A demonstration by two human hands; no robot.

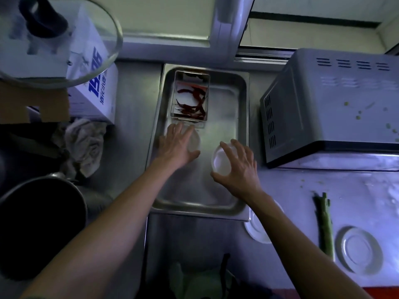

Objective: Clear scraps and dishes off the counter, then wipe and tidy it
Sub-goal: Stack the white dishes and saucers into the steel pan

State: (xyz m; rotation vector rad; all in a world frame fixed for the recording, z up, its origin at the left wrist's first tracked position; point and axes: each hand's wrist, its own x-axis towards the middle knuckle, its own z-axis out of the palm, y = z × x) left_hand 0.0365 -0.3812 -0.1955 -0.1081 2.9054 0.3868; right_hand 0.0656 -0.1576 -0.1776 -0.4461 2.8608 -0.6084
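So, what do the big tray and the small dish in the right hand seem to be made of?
The tray looks like stainless steel with a brushed, dull-shiny finish: grey metal with soft reflections and rolled edges. The small dish held by the right hand seems glazed white ceramic, though glossy plastic is possible; the dim light leaves this open.

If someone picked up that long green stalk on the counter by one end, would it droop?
The green stalk lies straight, so it probably stays fairly stiff, sagging only slightly. It looks thin, so likely light. Its rounded shape might let it roll if nudged sideways.
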